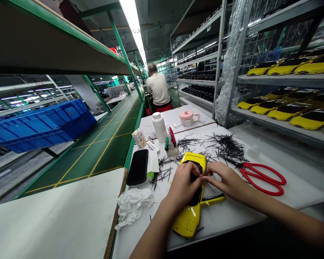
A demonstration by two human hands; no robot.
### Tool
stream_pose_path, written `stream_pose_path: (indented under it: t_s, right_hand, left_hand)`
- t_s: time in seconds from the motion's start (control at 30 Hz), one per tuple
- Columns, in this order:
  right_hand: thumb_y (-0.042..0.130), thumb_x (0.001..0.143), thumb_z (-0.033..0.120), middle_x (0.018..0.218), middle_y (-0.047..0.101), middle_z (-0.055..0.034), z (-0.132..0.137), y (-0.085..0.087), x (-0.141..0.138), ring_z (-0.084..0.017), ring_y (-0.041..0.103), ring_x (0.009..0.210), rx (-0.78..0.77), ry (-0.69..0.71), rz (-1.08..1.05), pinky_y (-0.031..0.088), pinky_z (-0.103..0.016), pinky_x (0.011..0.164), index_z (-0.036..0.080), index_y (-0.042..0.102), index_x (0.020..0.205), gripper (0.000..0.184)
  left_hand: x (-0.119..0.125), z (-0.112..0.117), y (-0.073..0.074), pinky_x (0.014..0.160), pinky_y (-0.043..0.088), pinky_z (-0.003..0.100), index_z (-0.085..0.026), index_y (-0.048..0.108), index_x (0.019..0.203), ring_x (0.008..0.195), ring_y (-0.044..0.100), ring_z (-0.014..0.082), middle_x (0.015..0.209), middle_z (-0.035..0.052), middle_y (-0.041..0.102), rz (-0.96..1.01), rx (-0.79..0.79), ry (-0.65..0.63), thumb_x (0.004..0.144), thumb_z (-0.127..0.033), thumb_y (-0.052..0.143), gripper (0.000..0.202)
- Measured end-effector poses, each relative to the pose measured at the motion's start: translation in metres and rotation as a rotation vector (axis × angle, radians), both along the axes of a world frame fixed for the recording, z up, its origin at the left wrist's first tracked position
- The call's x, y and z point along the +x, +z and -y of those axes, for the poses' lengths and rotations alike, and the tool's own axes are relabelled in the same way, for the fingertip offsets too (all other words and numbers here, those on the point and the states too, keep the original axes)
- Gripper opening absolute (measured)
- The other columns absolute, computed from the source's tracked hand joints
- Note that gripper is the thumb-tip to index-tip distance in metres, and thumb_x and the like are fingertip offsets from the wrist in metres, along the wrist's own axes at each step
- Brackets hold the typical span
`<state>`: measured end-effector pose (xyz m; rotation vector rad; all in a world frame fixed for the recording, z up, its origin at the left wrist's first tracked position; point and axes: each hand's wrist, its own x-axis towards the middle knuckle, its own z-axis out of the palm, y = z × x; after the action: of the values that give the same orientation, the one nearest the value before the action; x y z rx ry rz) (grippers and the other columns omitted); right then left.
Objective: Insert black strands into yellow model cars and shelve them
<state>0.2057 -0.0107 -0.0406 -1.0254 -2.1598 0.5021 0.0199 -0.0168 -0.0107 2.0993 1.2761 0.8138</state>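
Note:
A yellow model car (188,216) with a black roof and windows lies on the white foam sheet in front of me, one door swung out on its right side. My left hand (187,181) rests over the car's middle, fingers closed in a pinch. From the right, my right hand (224,178) meets it, thumb and forefinger pressed together at the car's side. Whatever sits between the fingertips is too small or hidden to make out. Red-handled scissors (264,176) lie to the right of my right hand. Thin black strips (229,145) are scattered beyond the car.
A black phone (137,167), crumpled tissue (135,205), white bottle (159,127) and pink-lidded mug (187,118) stand or lie about the table. Left runs a green conveyor (105,140) with a blue crate (43,126) beyond. Racks of yellow cars (283,110) stand right. A person (158,88) sits ahead.

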Motion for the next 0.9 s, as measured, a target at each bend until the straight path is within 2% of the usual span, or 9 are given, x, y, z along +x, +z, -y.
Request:
stream_pose_path:
  t_s: [0.07, 0.13, 0.23, 0.33, 0.57, 0.9]
  right_hand:
    - [0.052, 0.091, 0.026, 0.078, 0.066, -0.0048, 0.001, 0.001, -0.002, -0.021, 0.06, 0.077, 0.08, -0.011, -0.02, 0.045, -0.035, 0.074, 0.02, 0.059, 0.08, 0.015]
    - [0.053, 0.09, 0.023, 0.081, 0.067, -0.005, 0.003, 0.003, -0.001, -0.021, 0.061, 0.079, 0.092, 0.002, -0.041, 0.046, -0.036, 0.075, 0.02, 0.062, 0.083, 0.012]
    - [0.055, 0.089, 0.022, 0.084, 0.069, -0.0054, 0.007, 0.006, 0.003, -0.021, 0.061, 0.083, 0.016, 0.032, -0.066, 0.046, -0.037, 0.077, 0.02, 0.065, 0.086, 0.01]
    - [0.057, 0.089, 0.026, 0.09, 0.07, -0.0064, 0.01, 0.006, 0.008, -0.021, 0.062, 0.088, -0.094, 0.071, -0.116, 0.047, -0.037, 0.081, 0.02, 0.066, 0.087, 0.012]
    - [0.058, 0.089, 0.032, 0.092, 0.07, -0.0063, 0.004, 0.003, 0.015, -0.02, 0.062, 0.091, -0.219, 0.179, -0.135, 0.048, -0.034, 0.083, 0.02, 0.069, 0.087, 0.017]
    - [0.057, 0.088, 0.03, 0.088, 0.067, -0.0048, -0.001, 0.008, 0.013, -0.018, 0.061, 0.085, -0.349, 0.224, -0.128, 0.048, -0.032, 0.08, 0.018, 0.065, 0.084, 0.016]
  left_hand:
    - [0.0, 0.0, -0.001, 0.08, 0.041, 0.033, -0.021, 0.048, 0.079, 0.086, 0.054, 0.0193, 0.086, 0.001, 0.061, 0.001, 0.004, -0.006, 0.078, -0.017, 0.061, 0.013]
    - [-0.001, 0.0, -0.001, 0.085, 0.041, 0.034, -0.022, 0.049, 0.083, 0.093, 0.053, 0.0209, 0.092, 0.002, 0.061, -0.013, 0.028, -0.012, 0.075, -0.013, 0.06, 0.016]
    - [-0.001, 0.001, -0.002, 0.093, 0.039, 0.038, -0.022, 0.05, 0.089, 0.105, 0.049, 0.024, 0.101, 0.004, 0.059, -0.07, 0.08, -0.015, 0.07, -0.008, 0.058, 0.025]
    - [0.001, 0.002, -0.004, 0.096, 0.038, 0.041, -0.022, 0.049, 0.089, 0.109, 0.047, 0.0254, 0.105, 0.0049, 0.058, -0.125, 0.093, -0.008, 0.071, -0.009, 0.057, 0.024]
    - [0.005, 0.004, -0.006, 0.093, 0.038, 0.039, -0.022, 0.047, 0.087, 0.107, 0.047, 0.0248, 0.106, 0.0046, 0.059, -0.156, 0.094, 0.049, 0.071, -0.01, 0.056, 0.023]
    - [0.007, 0.004, -0.007, 0.091, 0.039, 0.039, -0.023, 0.045, 0.09, 0.104, 0.049, 0.0244, 0.105, 0.0051, 0.058, -0.181, 0.074, 0.11, 0.073, -0.01, 0.054, 0.022]
